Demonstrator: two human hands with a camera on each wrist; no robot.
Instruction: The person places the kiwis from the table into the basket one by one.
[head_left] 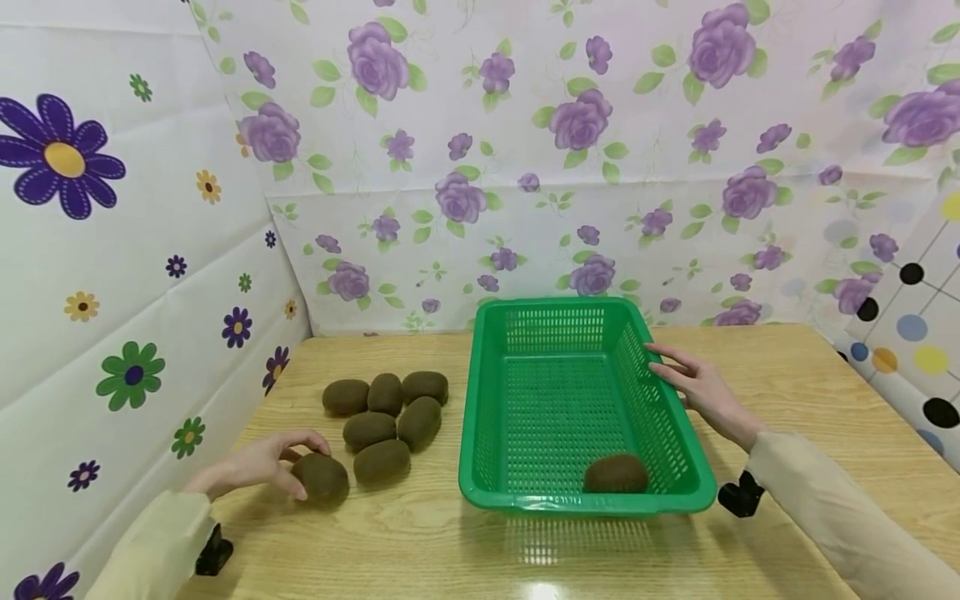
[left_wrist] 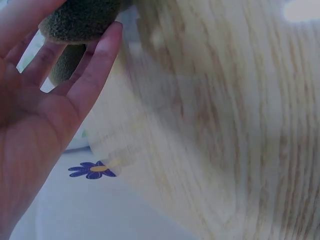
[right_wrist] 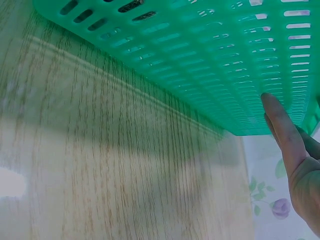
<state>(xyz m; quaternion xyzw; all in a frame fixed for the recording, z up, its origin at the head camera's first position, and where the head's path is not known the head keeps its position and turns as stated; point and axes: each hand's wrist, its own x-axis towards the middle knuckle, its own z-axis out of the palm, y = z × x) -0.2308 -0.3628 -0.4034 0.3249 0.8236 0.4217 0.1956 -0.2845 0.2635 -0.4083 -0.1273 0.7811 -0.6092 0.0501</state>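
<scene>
On the left of the table, my left hand (head_left: 266, 462) holds a brown, fuzzy kiwi (head_left: 322, 480), its thumb on the near side and its fingers over the far side. The left wrist view shows this kiwi (left_wrist: 82, 20) between thumb and fingers, with another kiwi (left_wrist: 67, 64) behind them. Several more kiwis (head_left: 382, 462) lie grouped just right of that hand. My right hand (head_left: 701, 387) rests with extended fingers on the right rim of a green plastic basket (head_left: 474, 400). From the right wrist view, a digit touches the basket's slotted outer wall (right_wrist: 210, 65).
One kiwi (head_left: 617, 474) lies inside the basket at its near right corner. The wooden table (head_left: 405, 550) meets a flower-printed cloth (head_left: 420, 242) at the back and another printed cloth (head_left: 150, 275) along the left.
</scene>
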